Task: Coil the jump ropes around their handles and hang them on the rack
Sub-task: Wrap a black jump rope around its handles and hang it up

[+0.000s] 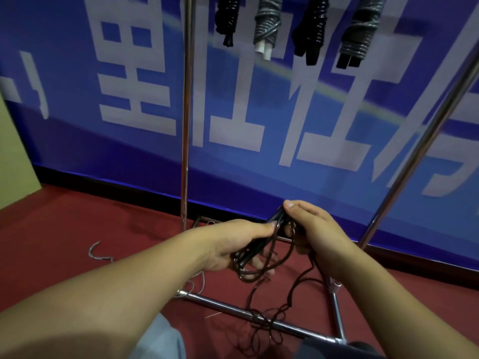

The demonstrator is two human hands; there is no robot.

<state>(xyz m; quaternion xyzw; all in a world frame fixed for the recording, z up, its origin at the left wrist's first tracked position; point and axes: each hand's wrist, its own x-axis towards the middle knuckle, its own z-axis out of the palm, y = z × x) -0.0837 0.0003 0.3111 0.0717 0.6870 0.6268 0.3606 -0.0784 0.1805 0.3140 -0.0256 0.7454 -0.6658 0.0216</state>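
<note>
My left hand (233,244) grips the black handles (255,251) of a dark jump rope low in front of me. My right hand (311,229) pinches the upper end of the handles, and dark brown rope (272,268) loops between both hands. The rest of the rope trails down to the floor and lies tangled over the rack's base bar (261,320). Several coiled ropes hang from the top of the rack: a black one (228,19), a grey one (267,24), another black one (311,29) and another grey one (360,29).
The chrome rack has a left upright (187,112), a slanting right upright (425,141) and base bars (215,303) on red carpet. A grey rope (97,252) lies on the floor at the left. A blue banner (259,99) with white characters covers the wall behind.
</note>
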